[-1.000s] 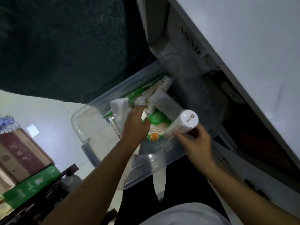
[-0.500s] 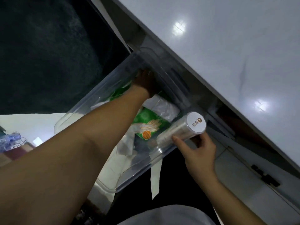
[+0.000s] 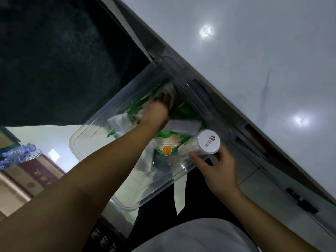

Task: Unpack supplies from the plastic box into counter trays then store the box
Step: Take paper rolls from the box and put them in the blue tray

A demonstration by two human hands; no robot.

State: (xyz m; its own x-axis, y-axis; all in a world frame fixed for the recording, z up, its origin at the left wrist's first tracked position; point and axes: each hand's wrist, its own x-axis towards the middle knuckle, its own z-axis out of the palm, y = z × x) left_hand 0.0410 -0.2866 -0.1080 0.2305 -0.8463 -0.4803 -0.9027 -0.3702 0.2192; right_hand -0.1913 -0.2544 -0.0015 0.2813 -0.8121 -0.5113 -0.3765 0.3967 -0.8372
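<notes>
The left hand [image 3: 156, 112] is deep inside the plastic box [image 3: 87, 137], its forearm crossing the near rim. Its fingertips are buried among the packets against a pale wrapped bundle [image 3: 170, 89] at the far end of the box, and from here I cannot tell whether they are pinching it or only pressing on it.

The right hand [image 3: 219, 171] is at the box's near right corner. Its thumb and fingers curl round a clear tube [image 3: 188, 149], gripping it just under the cap. The tube is a smooth, see-through cylinder with a flat white round cap [image 3: 209, 141] that carries an orange mark. Its long axis is tilted, with the cap end up and out over the box rim and the body slanting down into the box.

The box is transparent and glossy, a rectangle with rounded corners and a raised lip. Its long axis runs away from the person, and the far end is tucked right at the counter [image 3: 254, 66] edge.

Inside the box, under the left forearm, lies a crinkly green packet [image 3: 169, 142] printed with pale gloves and an orange disc. Shiny white packets [image 3: 183, 124] lie just beyond it.

The counter beside the box is smooth, white and reflective. On the other side of the box is a dark, grainy surface [image 3: 54, 60]. Well left of the box sits a maroon carton [image 3: 39, 172].
</notes>
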